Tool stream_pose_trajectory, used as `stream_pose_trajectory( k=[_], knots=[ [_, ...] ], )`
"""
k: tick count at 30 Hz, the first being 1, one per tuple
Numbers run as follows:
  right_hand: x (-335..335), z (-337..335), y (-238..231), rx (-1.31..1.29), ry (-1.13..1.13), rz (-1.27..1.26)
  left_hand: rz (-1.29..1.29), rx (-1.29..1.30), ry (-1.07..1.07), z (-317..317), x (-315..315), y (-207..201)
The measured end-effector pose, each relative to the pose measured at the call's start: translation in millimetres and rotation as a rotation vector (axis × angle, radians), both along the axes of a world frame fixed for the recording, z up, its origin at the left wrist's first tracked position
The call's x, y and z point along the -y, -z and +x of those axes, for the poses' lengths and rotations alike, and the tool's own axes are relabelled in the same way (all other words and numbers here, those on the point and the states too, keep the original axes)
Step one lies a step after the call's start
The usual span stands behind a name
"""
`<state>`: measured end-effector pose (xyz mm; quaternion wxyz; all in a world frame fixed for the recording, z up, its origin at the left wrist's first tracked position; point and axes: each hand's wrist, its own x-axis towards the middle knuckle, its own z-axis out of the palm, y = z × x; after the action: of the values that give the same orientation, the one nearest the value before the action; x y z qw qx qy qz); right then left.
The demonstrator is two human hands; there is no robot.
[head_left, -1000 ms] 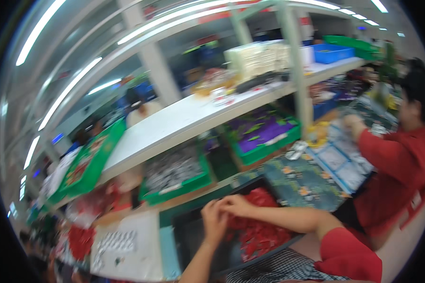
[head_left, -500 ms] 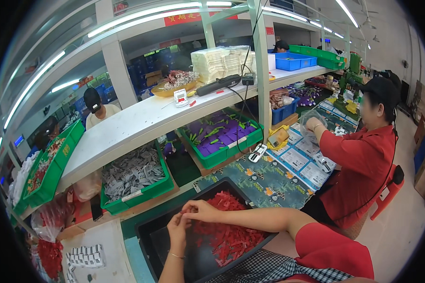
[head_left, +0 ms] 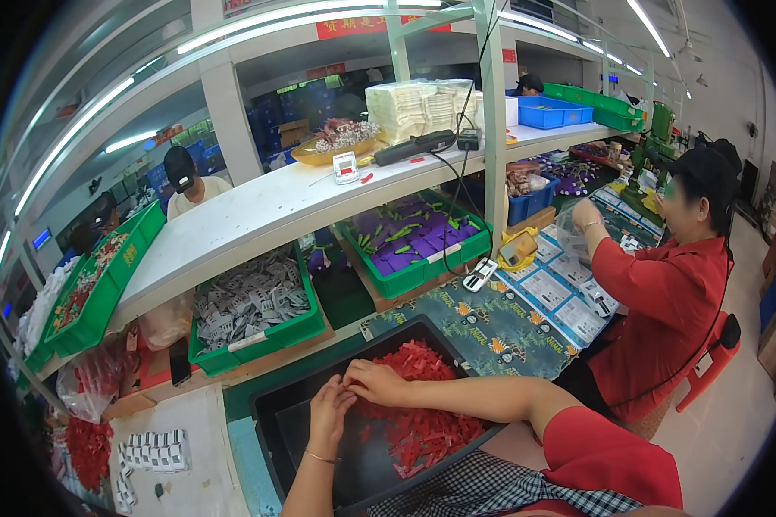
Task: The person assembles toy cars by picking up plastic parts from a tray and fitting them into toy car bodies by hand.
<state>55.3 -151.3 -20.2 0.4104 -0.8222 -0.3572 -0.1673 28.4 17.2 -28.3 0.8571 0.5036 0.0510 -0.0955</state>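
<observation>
Beyond the hands, a long white shelf (head_left: 224,246) crossed the view, its front edge running from low on their left up to their far right, well apart from the fingers. Under it, to the right of the hands and farther out, the tabletop (head_left: 483,320) wore a dark patterned cover. A co-worker in red (head_left: 664,293) sat well to the right, arms bent over that same side, which narrowed the room there.

Directly beneath the hands lay a black tray (head_left: 283,422). Its far wall stood just past them and its left wall near the left wrist; black tray bottom showed below and left of the fingers, giving them room to move toward the near edge. A green bin of grey pieces (head_left: 274,341) sat beyond and left of the hands, and a green bin of purple pieces (head_left: 422,276) stood farther out and slightly right. To the left, outside the tray, was a pale board (head_left: 200,414).

The loose red pieces (head_left: 431,444) were heaped in the tray, to the right of the hands and under the right forearm. The left hand (head_left: 328,412) and right hand (head_left: 376,383) met fingertip to fingertip above the tray; whether they pinched anything could not be told. Small white devices (head_left: 153,451) stood in a row on the board.
</observation>
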Motion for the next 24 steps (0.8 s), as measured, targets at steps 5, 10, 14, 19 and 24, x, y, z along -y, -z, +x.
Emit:
stream_pose_trajectory(
  k=[5, 10, 14, 19, 24],
  knots=[
    [-2, -1, 2, 0.035, -0.039, -0.035, 0.084, 0.046, 0.033, 0, -2, 12],
    [0, 1, 2, 0.047, -0.029, -0.030, 0.062, 0.017, 0.053, -1, -1, 8],
    [2, 2, 2, 0.066, -0.027, -0.045, 0.064, 0.037, 0.089, -1, 0, 8],
    [1, 0, 0, 0.036, -0.030, -0.066, 0.077, 0.041, 0.031, -1, 2, 9],
    [2, 0, -3, -0.001, -0.050, -0.086, 0.179, 0.044, 0.044, -3, 1, 10]
  ],
)
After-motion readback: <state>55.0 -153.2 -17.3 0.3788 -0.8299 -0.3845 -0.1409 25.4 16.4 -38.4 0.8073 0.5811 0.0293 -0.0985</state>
